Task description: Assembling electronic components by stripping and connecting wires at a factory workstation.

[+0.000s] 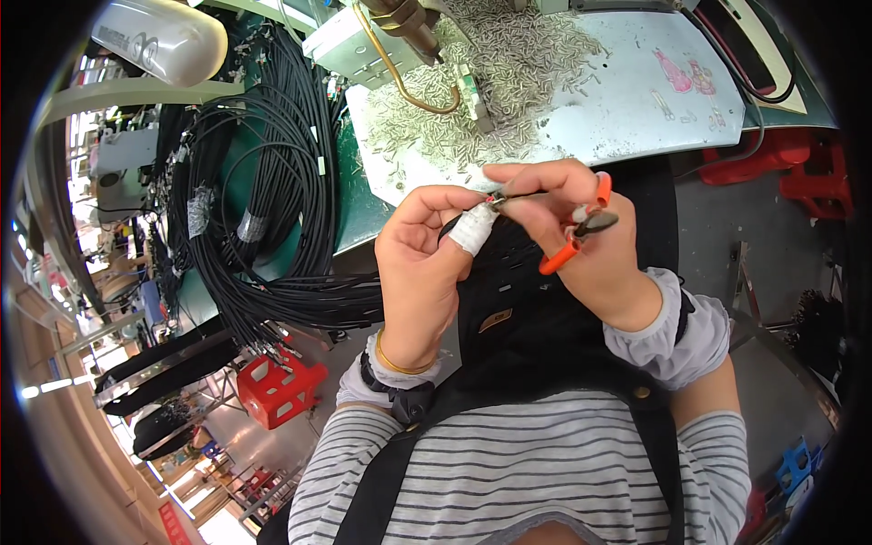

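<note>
My left hand (413, 272) is closed, pinching the end of a black cable (448, 227) between the fingertips and a thumb wrapped in white tape (474, 227). Small red and bare wire ends (493, 198) show at the tip. Close against it, the thumb and forefinger of my right hand (604, 268) are pinched at the same wire ends. Tucked in that right hand is an orange-handled cutting tool (559, 258), which looks like small pliers; its dark metal part points right. Whatever lies between the right fingertips is mostly hidden.
Ahead is a bench machine (468, 95) on a pale board (627, 104) strewn with small metal pins (536, 64). Coiled black cables (263, 173) cover the green table at left, trailing toward my lap. A red stool (277, 386) stands lower left; more red stools (772, 159) stand right.
</note>
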### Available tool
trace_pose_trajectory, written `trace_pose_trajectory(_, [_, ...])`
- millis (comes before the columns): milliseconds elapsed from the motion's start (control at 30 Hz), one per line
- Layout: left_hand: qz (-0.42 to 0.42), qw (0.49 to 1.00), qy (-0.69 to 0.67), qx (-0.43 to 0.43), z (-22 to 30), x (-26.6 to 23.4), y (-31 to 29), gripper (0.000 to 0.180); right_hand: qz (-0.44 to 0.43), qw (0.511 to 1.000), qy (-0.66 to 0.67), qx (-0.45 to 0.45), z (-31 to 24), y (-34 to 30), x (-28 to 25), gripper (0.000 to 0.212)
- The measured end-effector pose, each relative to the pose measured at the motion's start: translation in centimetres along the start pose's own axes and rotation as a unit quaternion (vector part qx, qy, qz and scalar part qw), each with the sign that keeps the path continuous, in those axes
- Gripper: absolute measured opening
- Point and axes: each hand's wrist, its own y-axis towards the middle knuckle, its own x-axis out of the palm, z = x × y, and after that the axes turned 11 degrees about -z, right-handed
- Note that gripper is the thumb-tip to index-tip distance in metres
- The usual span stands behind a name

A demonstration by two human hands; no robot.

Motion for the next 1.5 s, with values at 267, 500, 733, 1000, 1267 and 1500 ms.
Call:
trace_pose_trajectory(267, [0.003,1.0,0.003,0.025,0.0,-0.1,-0.4,0.017,-0.169,0.93,-0.3,0.133,-1.0,-0.7,-1.3,0.03])
trace_pose_trajectory(500, [-0.011,0.997,0.056,-0.051,1.0,-1.2,1.6,0.015,-0.146,0.956,-0.146,0.21,-0.5,-0.5,-1.3,0.031])
trace_pose_trajectory(733, [-0.061,0.987,-0.142,-0.051,0.5,-3.5,7.5,0.012,0.02,0.981,0.01,0.194,-0.8,3.5,-1.6,0.023])
trace_pose_trajectory(1000, [-0.1,0.986,-0.05,-0.124,1.7,-4.3,9.2,0.014,-0.027,0.982,0.001,0.189,0.9,8.3,-2.6,0.021])
trace_pose_trajectory(1267, [-0.098,0.984,-0.073,-0.127,2.3,-4.6,9.6,0.007,-0.019,0.987,0.023,0.157,1.7,8.1,-2.3,0.018])
trace_pose_trajectory(1500, [-0.118,0.986,-0.049,-0.102,1.8,-5.2,9.4,0.01,-0.025,0.99,0.005,0.138,2.5,8.1,-2.3,0.015])
